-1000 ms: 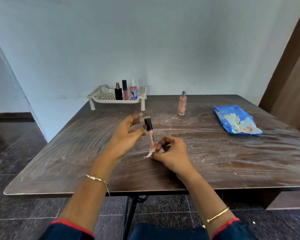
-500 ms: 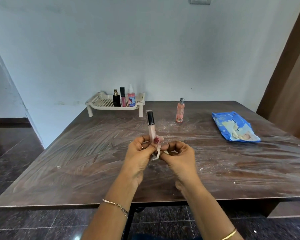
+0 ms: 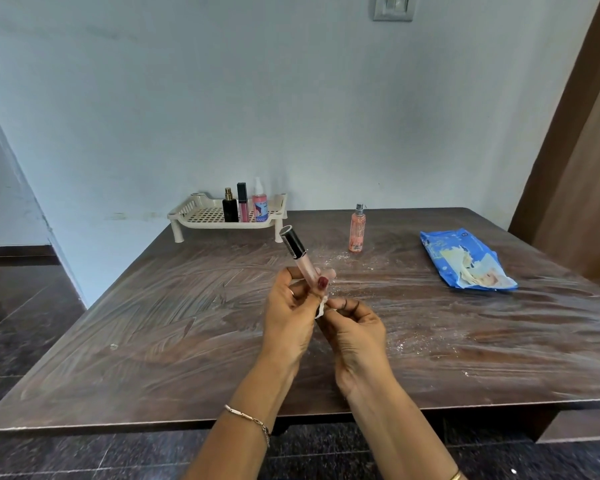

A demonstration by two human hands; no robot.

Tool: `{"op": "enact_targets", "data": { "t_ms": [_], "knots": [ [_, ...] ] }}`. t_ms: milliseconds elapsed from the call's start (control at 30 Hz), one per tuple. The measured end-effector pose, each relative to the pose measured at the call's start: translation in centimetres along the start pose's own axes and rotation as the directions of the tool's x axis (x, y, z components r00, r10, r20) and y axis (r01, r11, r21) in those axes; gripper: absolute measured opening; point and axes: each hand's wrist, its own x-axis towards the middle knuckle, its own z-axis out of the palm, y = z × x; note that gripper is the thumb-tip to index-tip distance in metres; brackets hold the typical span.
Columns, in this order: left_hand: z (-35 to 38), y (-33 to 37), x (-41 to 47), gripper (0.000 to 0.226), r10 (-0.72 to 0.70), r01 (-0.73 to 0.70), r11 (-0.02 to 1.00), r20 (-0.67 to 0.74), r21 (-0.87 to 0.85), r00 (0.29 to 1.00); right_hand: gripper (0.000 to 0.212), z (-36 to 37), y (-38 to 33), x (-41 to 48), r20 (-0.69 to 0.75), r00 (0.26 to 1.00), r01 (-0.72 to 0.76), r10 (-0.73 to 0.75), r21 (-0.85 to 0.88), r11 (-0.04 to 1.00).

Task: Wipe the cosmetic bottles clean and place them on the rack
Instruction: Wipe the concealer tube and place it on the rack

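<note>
left hand [image 3: 290, 315] gripping tilted lip gloss tube [image 3: 300, 259], right hand [image 3: 355, 327] below

Dark brown wooden table [image 3: 160, 344], top smeared with white streaks. Crumpled blue plastic packet [image 3: 465, 265] far right. Grey wall switch plate [image 3: 393, 8] above.

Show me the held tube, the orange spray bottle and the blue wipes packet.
held tube [image 3: 294, 243], head view, on its black cap.
orange spray bottle [image 3: 357, 232], head view, middle of its body.
blue wipes packet [image 3: 440, 245], head view, its blue upper part.
</note>
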Motion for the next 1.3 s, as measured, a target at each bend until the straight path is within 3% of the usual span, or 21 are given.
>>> {"op": "enact_targets", "data": {
  "t_ms": [267, 433, 533, 600, 667, 700, 767, 833, 867, 900, 1067, 1167, 1300],
  "knots": [
    [-0.7, 0.3, 0.4, 0.017, 0.049, -0.052, 0.986, 0.024, 0.157, 0.999, 0.024, -0.1, -0.1, -0.2, 0.006, 1.000, -0.031, 0.031, 0.041, 0.999],
    [-1.1, 0.4, 0.3, 0.014, 0.078, -0.066, 0.964, -0.035, 0.257, 0.996, 0.024, -0.2, -0.4, -0.4, 0.003, 0.999, -0.053, 0.053, 0.081, 0.995],
    [-1.9, 0.8, 0.0, 0.013, 0.108, -0.077, 0.944, -0.079, 0.322, 0.991, 0.023, -0.6, -1.7, 0.1, -0.048, 0.996, 0.082, -0.076, 0.124, 0.989],
    [-2.3, 1.0, -0.3, 0.018, 0.112, -0.078, 0.917, -0.064, 0.391, 0.992, 0.023, -0.5, -3.0, 0.5, -0.026, 0.963, 0.267, -0.267, 0.001, 0.964],
    [-2.2, 1.0, -0.4, 0.022, 0.105, -0.081, 0.883, -0.026, 0.462, 0.994, 0.023, -0.1, -3.9, 0.8, 0.064, 0.890, 0.453, -0.452, -0.242, 0.858],
    [-2.0, 0.9, -0.5, 0.021, 0.105, -0.088, 0.857, -0.004, 0.508, 0.995, 0.023, 0.2, -4.2, 0.8, 0.125, 0.830, 0.549, -0.543, -0.353, 0.758],
    [-1.4, 0.7, -0.8, 0.017, 0.117, -0.120, 0.783, 0.045, 0.611, 0.992, 0.023, 0.4, -4.1, 0.9, 0.325, 0.637, 0.738, -0.699, -0.518, 0.432],
    [-0.9, 0.4, -1.0, 0.013, 0.161, -0.183, 0.660, 0.101, 0.728, 0.982, 0.016, 0.2, -3.5, 1.0, 0.600, 0.415, 0.816, -0.685, -0.578, -0.012],
    [-0.9, 0.2, -1.1, 0.013, 0.183, -0.213, 0.591, 0.128, 0.778, 0.975, 0.017, 0.1, -3.0, 0.9, 0.697, 0.354, 0.801, -0.624, -0.570, -0.183],
    [-0.9, 0.0, -1.1, 0.013, 0.192, -0.230, 0.543, 0.148, 0.808, 0.970, 0.020, -0.1, -2.4, 0.7, 0.757, 0.338, 0.782, -0.559, -0.557, -0.281],
    [-1.5, -0.4, -1.7, 0.019, 0.236, -0.287, 0.462, 0.196, 0.839, 0.952, 0.040, -1.2, -1.7, 0.3, 0.863, 0.362, 0.751, -0.354, -0.494, -0.437],
    [-1.5, -0.2, -2.1, 0.030, 0.312, -0.350, 0.372, 0.239, 0.860, 0.919, 0.033, -1.7, -3.2, 1.4, 0.823, 0.367, 0.679, -0.433, -0.555, -0.480],
    [-1.4, 0.0, -2.1, 0.033, 0.365, -0.414, 0.206, 0.323, 0.886, 0.873, 0.031, -1.8, -4.5, 2.5, 0.743, 0.372, 0.610, -0.556, -0.647, -0.458]
  ]
}}
